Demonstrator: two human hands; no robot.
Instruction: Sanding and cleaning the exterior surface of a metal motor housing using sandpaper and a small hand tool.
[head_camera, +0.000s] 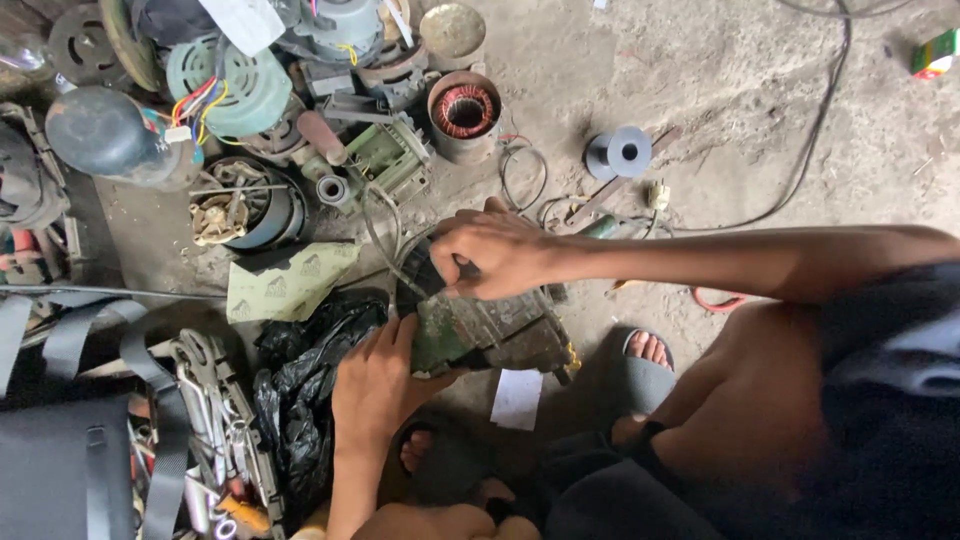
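Observation:
A dirty green power-tool body (480, 335) with a black end (418, 278) lies low over the dusty floor between my feet. My right hand (490, 252) reaches in from the right and closes over the tool's top near the black end. My left hand (375, 385) comes up from below and grips the tool's lower left side. A thin wire loop (383, 235) rises from the tool toward the parts behind it. My sandalled feet (645, 365) sit just below and to the right of the tool.
Several motor housings and a stator with copper winding (463, 110) crowd the upper left. A grey spool (620, 152), a green abrasive sheet (285, 282), a black plastic bag (310, 375), a white paper scrap (517, 398) and a tool bag with wrenches (215, 420) surround me.

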